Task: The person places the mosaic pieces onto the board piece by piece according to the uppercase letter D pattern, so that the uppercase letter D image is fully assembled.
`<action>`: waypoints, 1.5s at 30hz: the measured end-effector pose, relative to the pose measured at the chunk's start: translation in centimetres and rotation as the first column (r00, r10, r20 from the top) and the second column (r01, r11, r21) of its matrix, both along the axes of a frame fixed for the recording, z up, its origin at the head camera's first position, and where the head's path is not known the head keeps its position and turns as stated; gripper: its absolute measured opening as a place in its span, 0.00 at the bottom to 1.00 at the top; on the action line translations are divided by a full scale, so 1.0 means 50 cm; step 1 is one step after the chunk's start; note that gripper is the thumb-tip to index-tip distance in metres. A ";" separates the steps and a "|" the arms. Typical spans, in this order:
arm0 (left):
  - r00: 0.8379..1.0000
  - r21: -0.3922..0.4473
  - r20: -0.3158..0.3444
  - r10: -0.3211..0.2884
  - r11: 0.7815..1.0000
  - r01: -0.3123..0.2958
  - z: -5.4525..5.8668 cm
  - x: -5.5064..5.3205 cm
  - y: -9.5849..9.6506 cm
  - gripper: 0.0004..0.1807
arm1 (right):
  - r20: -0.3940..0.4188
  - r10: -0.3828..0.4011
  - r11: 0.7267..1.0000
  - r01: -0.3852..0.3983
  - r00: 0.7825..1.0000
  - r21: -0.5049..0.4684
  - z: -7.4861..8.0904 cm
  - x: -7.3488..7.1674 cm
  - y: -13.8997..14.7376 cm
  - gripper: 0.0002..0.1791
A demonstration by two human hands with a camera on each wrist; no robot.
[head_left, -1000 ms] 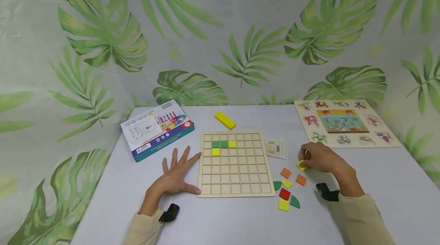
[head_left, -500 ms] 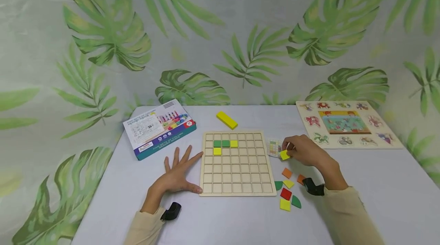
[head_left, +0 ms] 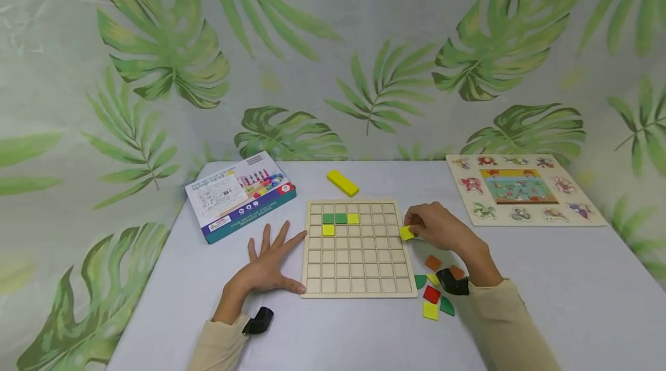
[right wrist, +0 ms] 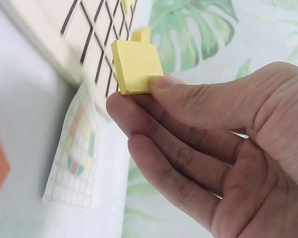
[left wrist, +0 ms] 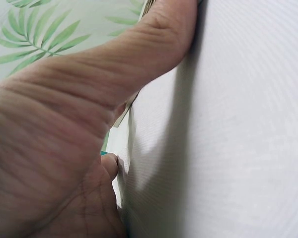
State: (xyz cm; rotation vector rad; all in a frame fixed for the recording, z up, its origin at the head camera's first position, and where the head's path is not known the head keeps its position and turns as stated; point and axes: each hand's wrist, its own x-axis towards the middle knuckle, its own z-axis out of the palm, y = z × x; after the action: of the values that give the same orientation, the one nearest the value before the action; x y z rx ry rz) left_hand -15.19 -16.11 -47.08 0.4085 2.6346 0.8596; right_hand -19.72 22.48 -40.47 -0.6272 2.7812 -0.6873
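A wooden grid board (head_left: 358,261) lies mid-table, with two green tiles (head_left: 333,218) and two yellow tiles (head_left: 352,218) set in its upper rows. My right hand (head_left: 436,227) pinches a yellow square tile (head_left: 406,233) between thumb and fingers, just above the board's right edge; in the right wrist view the yellow tile (right wrist: 135,66) sits at my fingertips (right wrist: 159,84) beside the board (right wrist: 94,44). My left hand (head_left: 267,267) rests flat with fingers spread on the table, touching the board's left edge. In the left wrist view only my palm (left wrist: 54,148) shows.
Loose orange, red, yellow and green pieces (head_left: 432,295) lie right of the board. A small pattern card (right wrist: 74,153) lies under my right hand. A game box (head_left: 239,195) sits back left, a yellow block (head_left: 341,182) behind the board, an animal puzzle (head_left: 522,189) back right.
My right hand has carried the yellow tile leftward from the loose pieces, over the pattern card, to the board's right edge. The left hand has stayed put.
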 end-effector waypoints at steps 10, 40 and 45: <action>1.000 0.002 0.004 -0.001 1.000 0.001 0.000 0.002 0.000 0.66 | -0.007 0.027 0.999 -0.028 1.000 -0.025 0.005 0.005 -0.055 0.02; 1.000 -0.006 0.002 -0.011 1.000 0.011 -0.010 -0.001 0.006 0.66 | -0.091 0.091 0.979 -0.106 0.992 -0.175 -0.062 -0.007 -0.240 0.03; 1.000 -0.024 -0.002 -0.008 1.000 0.008 -0.009 -0.003 0.002 0.66 | -0.064 0.063 0.979 -0.074 0.996 -0.188 -0.073 -0.006 -0.260 0.02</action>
State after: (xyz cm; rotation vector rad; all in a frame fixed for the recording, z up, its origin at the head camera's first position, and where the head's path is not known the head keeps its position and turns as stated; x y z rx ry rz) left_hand -15.36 -16.01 -47.50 0.4138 2.6407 0.8239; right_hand -20.01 9.49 -44.12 -0.7874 2.7518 -0.9419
